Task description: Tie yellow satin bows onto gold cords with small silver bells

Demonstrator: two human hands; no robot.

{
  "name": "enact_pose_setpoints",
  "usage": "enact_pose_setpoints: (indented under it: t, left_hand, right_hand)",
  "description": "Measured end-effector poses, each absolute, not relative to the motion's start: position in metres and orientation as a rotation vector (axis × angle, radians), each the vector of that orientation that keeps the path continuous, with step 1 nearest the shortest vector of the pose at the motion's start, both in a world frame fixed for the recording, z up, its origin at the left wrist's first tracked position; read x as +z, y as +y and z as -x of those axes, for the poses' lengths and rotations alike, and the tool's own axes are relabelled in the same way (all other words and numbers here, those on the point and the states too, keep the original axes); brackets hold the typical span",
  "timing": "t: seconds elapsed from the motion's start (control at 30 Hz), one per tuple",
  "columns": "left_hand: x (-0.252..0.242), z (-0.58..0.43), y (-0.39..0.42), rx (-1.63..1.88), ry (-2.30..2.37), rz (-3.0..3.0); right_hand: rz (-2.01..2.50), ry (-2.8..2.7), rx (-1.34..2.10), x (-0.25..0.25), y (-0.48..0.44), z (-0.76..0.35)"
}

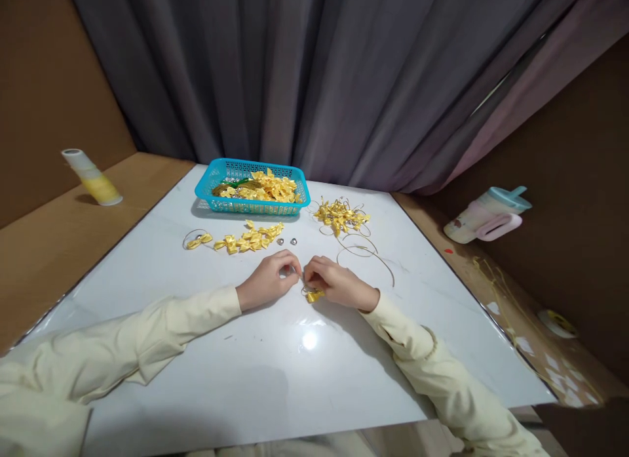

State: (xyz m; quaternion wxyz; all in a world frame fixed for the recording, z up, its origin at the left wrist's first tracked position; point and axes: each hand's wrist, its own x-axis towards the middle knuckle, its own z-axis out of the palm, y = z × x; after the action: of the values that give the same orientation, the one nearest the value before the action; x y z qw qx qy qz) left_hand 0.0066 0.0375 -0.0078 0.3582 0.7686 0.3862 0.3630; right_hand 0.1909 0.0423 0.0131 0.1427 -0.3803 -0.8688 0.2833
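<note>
My left hand (269,278) is closed in a pinch over the middle of the table, thumb and forefinger meeting. Whatever lies between those fingertips is too small to make out. Close beside it, my right hand (339,282) is also pinched, its fingers on a thin cord loop (304,290). A yellow ribbon bow (314,296) shows just below the right fingers, at this loop. Two small silvery heart-shaped pieces (287,241) lie beyond my left hand. Past them to the left is a row of yellow bows (250,238), with one bow on a cord loop (199,240) at its end.
A blue plastic basket (204,187) of yellow bows stands at the back. Right of it lies a pile of bows on cords (341,216), with loose cords (366,250) nearer me. A tumbler (469,221) and a tape roll (557,324) sit right; a white-and-yellow cylinder (95,178) stands left.
</note>
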Motion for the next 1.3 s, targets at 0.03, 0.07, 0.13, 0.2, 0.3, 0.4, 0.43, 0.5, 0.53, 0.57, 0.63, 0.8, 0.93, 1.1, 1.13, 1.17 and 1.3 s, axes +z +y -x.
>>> enact_pose_setpoints:
  t: [0.03, 0.07, 0.13, 0.2, 0.3, 0.4, 0.43, 0.5, 0.53, 0.57, 0.63, 0.8, 0.93, 1.1, 1.13, 1.17, 1.3]
  left_hand:
    - [-0.008, -0.007, 0.037, 0.921, 1.019, -2.009]
    - [-0.007, -0.007, 0.037, 0.904, 1.058, -2.043]
    - [-0.007, -0.008, 0.035, 0.87, 1.152, -2.12]
    - [-0.008, -0.009, 0.034, 0.833, 1.209, -2.174]
    - [-0.008, -0.011, 0.032, 0.782, 1.201, -2.198]
    - [-0.009, -0.011, 0.032, 0.735, 1.155, -2.221]
    - [-0.01, -0.012, 0.033, 0.721, 1.136, -2.232]
    - [-0.011, -0.011, 0.033, 0.704, 1.094, -2.251]
    - [-0.011, -0.011, 0.033, 0.703, 1.073, -2.256]
    - [-0.011, -0.011, 0.033, 0.706, 1.051, -2.26]
    - [-0.011, -0.011, 0.033, 0.716, 1.007, -2.263]
    - [-0.009, -0.01, 0.034, 0.739, 0.959, -2.248]
    - [-0.007, -0.01, 0.034, 0.76, 0.977, -2.222]
    - [-0.002, -0.008, 0.029, 0.81, 0.953, -2.184]
    - [-0.001, -0.006, 0.028, 0.802, 0.935, -2.158]
    - [0.0, -0.005, 0.027, 0.79, 0.915, -2.109]
    - [0.001, -0.003, 0.029, 0.72, 0.828, -1.783]
  right_hand:
    - [1.127, -2.463, 0.845, 0.013, 0.041, -0.19]
    - [1.156, -2.42, 0.863, 0.012, 0.04, -0.189]
    - [1.204, -2.344, 0.876, 0.009, 0.04, -0.189]
    - [1.24, -2.261, 0.906, 0.006, 0.04, -0.189]
    - [1.264, -2.157, 0.946, 0.005, 0.042, -0.191]
    - [1.289, -2.021, 1.106, 0.01, 0.044, -0.195]
    - [1.287, -1.965, 1.191, 0.014, 0.044, -0.196]
    - [1.249, -1.866, 1.356, 0.022, 0.044, -0.199]
    - [1.217, -1.838, 1.415, 0.026, 0.043, -0.2]
    - [1.191, -1.824, 1.463, 0.03, 0.042, -0.201]
    - [1.171, -1.832, 1.522, 0.036, 0.04, -0.202]
    - [1.237, -2.023, 1.522, 0.037, 0.04, -0.208]
    - [1.293, -2.117, 1.561, 0.029, 0.039, -0.208]
    - [1.265, -2.13, 1.623, 0.028, 0.035, -0.205]
    - [1.282, -2.11, 1.625, 0.03, 0.035, -0.205]
    - [1.299, -2.076, 1.625, 0.032, 0.035, -0.205]
    - [1.254, -1.852, 1.674, 0.042, 0.034, -0.205]
